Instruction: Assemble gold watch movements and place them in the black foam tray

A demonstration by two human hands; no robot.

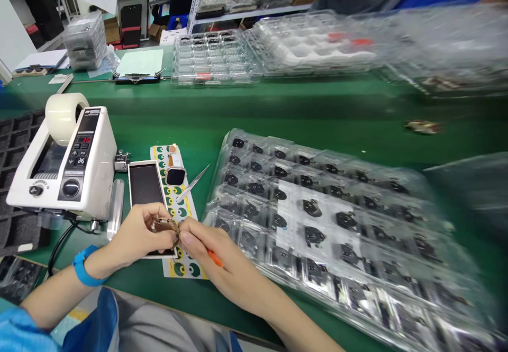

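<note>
My left hand (133, 234), with a blue band at the wrist, pinches a small round metallic part (163, 224) that looks like a ring. Its inside cannot be made out. My right hand (222, 254) is closed around a slim tool with an orange handle (215, 258), its fingertips against the ring's right side. Most of that tool is hidden by the fingers. Beneath both hands lie a shallow black box with a pale rim (129, 183) and a sheet of yellow and green stickers (194, 268). A square-faced watch (175, 176) and pointed silver tweezers (193, 183) rest on the sheet.
To the left stands a white tape dispenser (107, 167) with a metal bar (115, 209) beside it. A large clear tray (254, 235) of black parts fills the right side. Along the back ledge are a clipboard (139, 63) and stacked clear trays (214, 69).
</note>
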